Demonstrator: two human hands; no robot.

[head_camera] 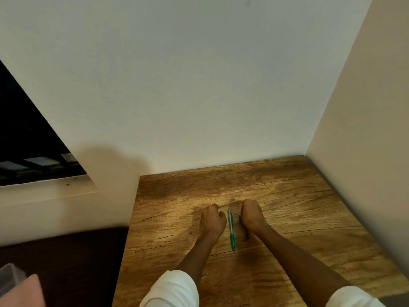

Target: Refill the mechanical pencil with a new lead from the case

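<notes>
Two bare hands rest on a wooden worktop [287, 196] with one mechanical pencil [231, 231] lying between them. Around the worktop, a pale wall rises behind it and a second wall closes in on the right, so the surface sits in a corner. To the left, a dark window opening [26, 138] with bars cuts into the wall above a pale sill. Lower left lies a dark brown surface, with a pink object [24, 293] and a clear plastic corner at the edge of view. Nothing lies across the pencil or covers it. The left hand [212, 220] is curled into a loose fist, knuckles away from the viewer, just left of the pencil; its grip is closed on itself, and whether anything is inside cannot be told. The right hand [251, 216] is curled the same way just right of the pencil, its grip also closed, contents hidden. Neither hand touches the pencil as far as can be seen. The pencil is green with a pale upper part, lying lengthwise, tip toward the viewer. Both forearms are bare, each ending in one rolled white sleeve [172, 289].
</notes>
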